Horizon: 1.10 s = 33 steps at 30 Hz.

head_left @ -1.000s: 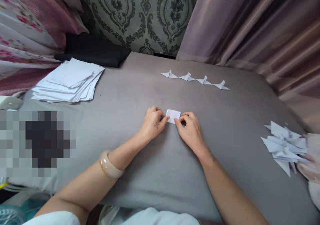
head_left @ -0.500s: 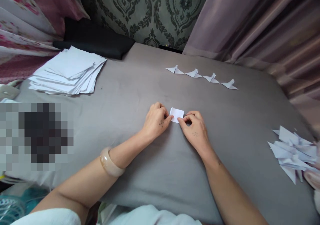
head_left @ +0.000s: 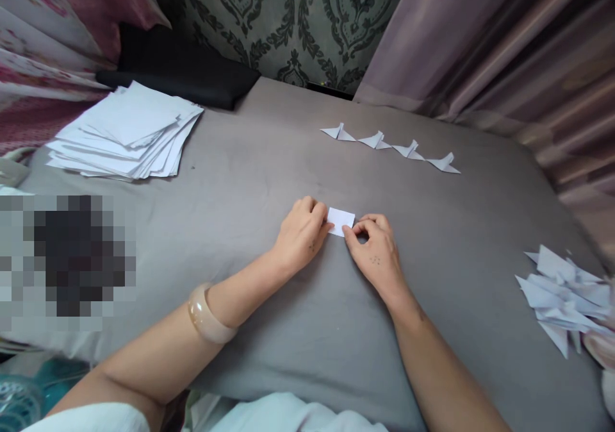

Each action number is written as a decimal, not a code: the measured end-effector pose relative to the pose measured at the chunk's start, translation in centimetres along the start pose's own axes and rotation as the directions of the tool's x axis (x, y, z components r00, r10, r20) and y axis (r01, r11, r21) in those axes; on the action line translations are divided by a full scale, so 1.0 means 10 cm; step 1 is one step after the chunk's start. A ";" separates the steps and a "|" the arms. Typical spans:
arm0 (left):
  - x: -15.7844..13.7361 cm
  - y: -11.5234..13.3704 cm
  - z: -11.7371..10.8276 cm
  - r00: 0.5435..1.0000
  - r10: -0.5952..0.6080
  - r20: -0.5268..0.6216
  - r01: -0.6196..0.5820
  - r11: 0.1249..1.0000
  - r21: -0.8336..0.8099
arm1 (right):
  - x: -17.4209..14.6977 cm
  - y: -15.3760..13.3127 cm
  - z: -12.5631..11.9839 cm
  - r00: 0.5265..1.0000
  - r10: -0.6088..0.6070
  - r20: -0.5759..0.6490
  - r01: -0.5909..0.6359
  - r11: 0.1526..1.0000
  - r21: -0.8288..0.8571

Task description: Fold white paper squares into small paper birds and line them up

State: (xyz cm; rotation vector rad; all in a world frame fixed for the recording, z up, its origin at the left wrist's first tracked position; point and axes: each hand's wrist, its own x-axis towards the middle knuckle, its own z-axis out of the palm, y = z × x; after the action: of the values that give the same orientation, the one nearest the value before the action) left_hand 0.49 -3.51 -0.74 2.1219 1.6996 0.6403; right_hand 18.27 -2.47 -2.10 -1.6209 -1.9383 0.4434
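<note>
A small folded white paper rectangle (head_left: 341, 219) lies between the person's 2 hands, near the middle of the gray cloth (head_left: 307, 336). The left hand (head_left: 302, 233) is closed on its left edge, thumb toward the near corner and the other fingers curled behind. The right hand (head_left: 375, 252) pinches the lower right corner, thumb tip on the paper's face, index finger bent round into a loop; whether that fingertip goes under the paper is hidden. Beyond the hands stands a row of 4 winged folded-paper shapes (head_left: 377, 141), tips touching or nearly so. A heap of larger pointed paper pieces (head_left: 567, 294) sits far off to the right, and a loose stack of white paper sheets (head_left: 127, 131) to the left. The likeliest fault is a crooked crease: if the thumbs press unevenly, the layers could slide and the edges no longer meet. The cloth looks soft and slightly wrinkled, so it may give under pressure and leave the fold blunt. Pulling the hands apart too hard could tear the paper at a corner.
</note>
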 end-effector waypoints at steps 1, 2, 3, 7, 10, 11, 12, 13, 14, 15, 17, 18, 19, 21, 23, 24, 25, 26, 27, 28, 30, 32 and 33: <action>0.01 0.01 -0.01 0.999 0.038 0.023 -0.039 0.999 0.038 | 0.00 0.00 0.00 1.000 -0.004 0.003 0.004 1.000 0.001; 0.01 0.02 -0.02 0.995 0.089 0.051 -0.093 0.993 0.072 | 0.00 0.01 0.00 1.000 -0.008 0.005 0.008 1.000 0.004; 0.02 0.03 -0.03 0.986 0.148 0.082 -0.156 0.983 0.101 | 0.00 0.01 -0.01 1.000 -0.012 0.006 0.012 1.000 0.008; 0.03 0.04 -0.04 0.950 0.272 0.153 -0.297 0.938 0.177 | -0.01 -0.01 -0.02 0.996 -0.085 0.020 0.084 0.996 0.043; 0.00 0.03 -0.03 0.961 0.241 0.134 -0.266 0.938 0.224 | -0.01 -0.04 -0.03 0.975 -0.216 0.062 0.214 0.976 0.038; -0.01 0.03 -0.02 0.964 0.232 0.131 -0.257 0.937 0.235 | -0.01 -0.05 -0.03 0.963 -0.257 0.081 0.256 0.966 0.030; -0.02 0.03 -0.02 0.966 0.223 0.132 -0.250 0.937 0.246 | 0.00 -0.06 -0.04 0.952 -0.288 0.100 0.287 0.958 0.024; -0.02 0.03 -0.01 0.967 0.216 0.135 -0.244 0.936 0.255 | 0.00 -0.06 -0.04 0.945 -0.305 0.115 0.304 0.952 0.020; -0.03 0.03 -0.01 0.968 0.209 0.139 -0.239 0.935 0.261 | 0.01 -0.06 -0.05 0.943 -0.309 0.125 0.309 0.951 0.018; -0.03 0.03 0.00 0.969 0.202 0.139 -0.233 0.937 0.262 | 0.01 -0.06 -0.06 0.944 -0.304 0.130 0.304 0.952 0.017; -0.04 0.02 0.01 0.972 0.196 0.129 -0.223 0.942 0.250 | 0.01 -0.04 -0.07 0.950 -0.283 0.130 0.283 0.959 0.016; -0.05 0.01 0.01 0.974 0.194 0.118 -0.218 0.946 0.241 | 0.02 -0.02 -0.08 0.954 -0.272 0.127 0.272 0.962 0.017; -0.05 0.01 0.01 0.976 0.193 0.104 -0.212 0.949 0.234 | 0.02 -0.01 -0.08 0.957 -0.262 0.124 0.261 0.965 0.019; -0.06 -0.01 -0.01 0.980 0.186 0.075 -0.199 0.954 0.227 | 0.02 0.03 -0.09 0.963 -0.243 0.117 0.242 0.970 0.026; -0.07 -0.03 -0.04 0.983 0.175 0.050 -0.182 0.958 0.222 | 0.02 0.07 -0.10 0.967 -0.228 0.115 0.225 0.974 0.034; -0.07 -0.03 -0.05 0.985 0.169 0.041 -0.174 0.960 0.218 | 0.03 0.08 -0.10 0.969 -0.219 0.114 0.216 0.976 0.040; -0.08 -0.04 -0.07 0.986 0.165 0.034 -0.168 0.962 0.213 | 0.03 0.10 -0.10 0.971 -0.210 0.112 0.206 0.977 0.046; -0.08 -0.04 -0.08 0.986 0.163 0.032 -0.166 0.964 0.208 | 0.03 0.11 -0.11 0.973 -0.202 0.109 0.197 0.979 0.053; -0.08 -0.04 -0.09 0.986 0.161 0.031 -0.164 0.965 0.204 | 0.03 0.11 -0.11 0.975 -0.196 0.104 0.191 0.980 0.062; -0.08 -0.04 -0.10 0.987 0.159 0.032 -0.162 0.966 0.200 | 0.03 0.12 -0.11 0.976 -0.192 0.098 0.186 0.980 0.072; -0.07 -0.04 -0.10 0.987 0.154 0.033 -0.158 0.968 0.194 | 0.03 0.12 -0.12 0.978 -0.188 0.085 0.179 0.978 0.103; -0.06 -0.03 -0.10 0.988 0.150 0.028 -0.153 0.972 0.181 | 0.03 0.11 -0.12 0.981 -0.180 0.074 0.168 0.976 0.142; -0.05 -0.03 -0.09 0.989 0.148 0.021 -0.149 0.974 0.171 | 0.03 0.11 -0.12 0.983 -0.174 0.066 0.162 0.974 0.160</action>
State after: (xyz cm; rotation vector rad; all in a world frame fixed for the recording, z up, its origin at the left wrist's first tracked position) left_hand -0.38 -3.97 -0.19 2.3861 1.6566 0.5412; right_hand 19.81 -2.02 -1.77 -1.3485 -2.0268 0.5815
